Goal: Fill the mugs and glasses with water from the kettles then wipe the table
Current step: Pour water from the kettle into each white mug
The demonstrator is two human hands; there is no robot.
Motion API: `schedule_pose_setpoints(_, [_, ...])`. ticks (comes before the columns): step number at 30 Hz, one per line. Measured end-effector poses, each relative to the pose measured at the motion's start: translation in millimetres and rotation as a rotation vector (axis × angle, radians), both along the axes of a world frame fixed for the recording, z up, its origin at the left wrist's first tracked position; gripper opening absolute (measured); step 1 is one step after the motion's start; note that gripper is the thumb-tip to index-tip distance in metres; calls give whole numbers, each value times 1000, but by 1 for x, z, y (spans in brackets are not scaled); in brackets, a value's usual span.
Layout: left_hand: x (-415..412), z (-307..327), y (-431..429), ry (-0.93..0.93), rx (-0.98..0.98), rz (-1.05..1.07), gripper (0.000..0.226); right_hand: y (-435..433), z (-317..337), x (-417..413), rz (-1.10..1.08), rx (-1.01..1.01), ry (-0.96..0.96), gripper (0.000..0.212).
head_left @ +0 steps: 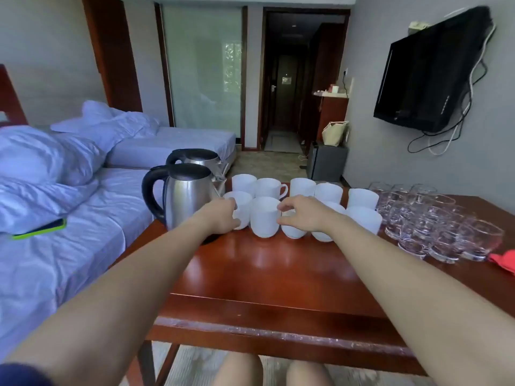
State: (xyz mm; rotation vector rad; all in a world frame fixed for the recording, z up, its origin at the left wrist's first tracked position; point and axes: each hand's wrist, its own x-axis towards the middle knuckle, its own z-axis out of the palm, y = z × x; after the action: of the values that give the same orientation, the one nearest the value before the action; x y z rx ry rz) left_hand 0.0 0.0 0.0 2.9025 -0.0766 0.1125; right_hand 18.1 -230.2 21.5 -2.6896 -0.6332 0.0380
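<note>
— Where are the hands?
— Both reach into the front row of white mugs. The left hand [223, 215] curls thumb and fingers round the leftmost mug [245, 209]. The right hand [303, 215] curls round the third mug [292, 232], which it mostly hides. The middle mug [264, 218] stands upright between them.
— And the kettles?
— Both are steel with black handles. The near kettle [186, 196] sits at the left edge of the wooden table [278, 271], just beside the left hand's mug; the far kettle [198, 158] is behind it.
— The glasses?
— The glasses [432, 218] cluster to the right of the mugs, with a red cloth [504, 261] near them at the right edge.
</note>
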Motion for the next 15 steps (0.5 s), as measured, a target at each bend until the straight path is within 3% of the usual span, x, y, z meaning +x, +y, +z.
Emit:
schedule_pose_setpoints(7, [11,-31,-9,81,-450,161,72,17,-16,13,-42,34,-27,41])
schedule_pose_setpoints(10, [23,-35,-8,50,-648,235,56,18,-17,18,-51,66,-52,39])
schedule_pose_setpoints(12, [26,-37,-12,21,-768,256,15,18,-18,20,-38,56,-60,38])
schedule_pose_setpoints(13, [26,-38,-15,14,-818,257,12,18,-20,20,-32,46,-64,38])
schedule_pose_setpoints(15, [27,-40,-19,21,-899,283,29,18,-24,21,-32,56,-68,38])
